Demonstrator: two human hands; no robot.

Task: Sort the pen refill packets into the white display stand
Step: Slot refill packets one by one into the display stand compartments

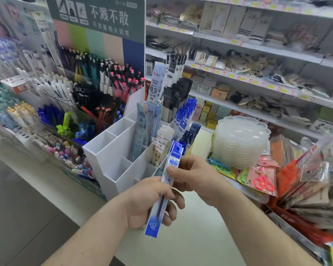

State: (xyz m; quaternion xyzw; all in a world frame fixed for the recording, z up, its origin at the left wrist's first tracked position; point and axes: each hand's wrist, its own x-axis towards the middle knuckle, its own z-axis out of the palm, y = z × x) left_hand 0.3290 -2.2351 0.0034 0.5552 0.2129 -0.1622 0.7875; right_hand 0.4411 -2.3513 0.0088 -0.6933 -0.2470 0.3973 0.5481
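both hands hold one blue and white pen refill packet in front of the white display stand, above the pale surface. the left hand has its fingers curled round the lower half of the packet, with the dark refills showing through the clear sleeve just above the blue bottom end. the right hand pinches the packet higher up, its thumb pressed on the front face below the blue header card. the packet is tilted, its top leaning toward the stand's front right corner, and it is not in any compartment. the stand is stepped, with several bare compartments on its left and front. pale blue packets stand upright in a middle compartment, white packets marked 0.5 stand just right of them, and dark blue packets fill the right side. black packets rise at the back. left of the stand is a pen display with a green sign. right of it sits a stack of clear plastic palettes, with packaged pink scissors near it.
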